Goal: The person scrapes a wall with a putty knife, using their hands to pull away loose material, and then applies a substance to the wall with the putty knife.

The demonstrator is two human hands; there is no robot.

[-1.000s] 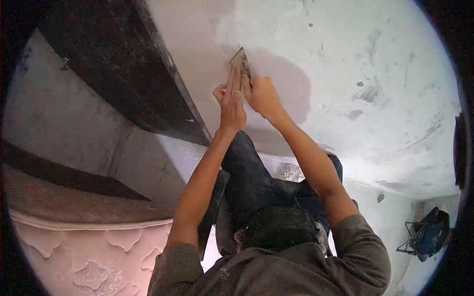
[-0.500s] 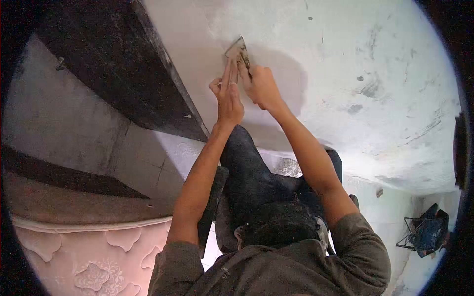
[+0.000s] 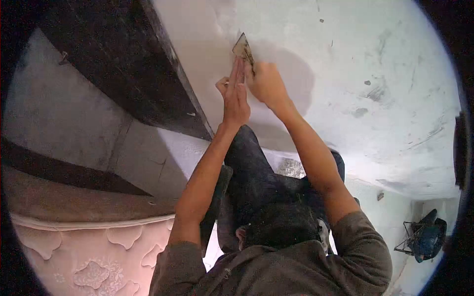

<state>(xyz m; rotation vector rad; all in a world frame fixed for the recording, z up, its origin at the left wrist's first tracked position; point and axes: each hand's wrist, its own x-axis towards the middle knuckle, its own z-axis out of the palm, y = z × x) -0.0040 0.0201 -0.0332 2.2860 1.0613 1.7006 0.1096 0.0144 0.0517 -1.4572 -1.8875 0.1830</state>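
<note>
A putty knife point(image 3: 242, 48) lies with its blade against the pale wall point(image 3: 340, 93) in the upper middle of the head view. My right hand point(image 3: 267, 86) is closed round its handle, which is mostly hidden by the fingers. On the blade, close to the handle, rest the stretched-out fingertips of my left hand point(image 3: 236, 101). That hand's thumb side is spread away, and it grips nothing. Dark residue marks one edge of the blade. A shadow falls on the wall around both hands.
A dark board-like panel point(image 3: 123, 59) runs along the left, its edge near my left hand. A pink quilted mattress point(image 3: 94, 256) lies lower left. At the lower right stands a dark object on a thin frame point(image 3: 427, 237). Grey patches point(image 3: 376, 93) mark the wall.
The view has shifted a little, so the panel edge and wall marks sit farther right. Against the wall marks, the putty knife and both hands have moved slightly up and left; the blade appears turned.
</note>
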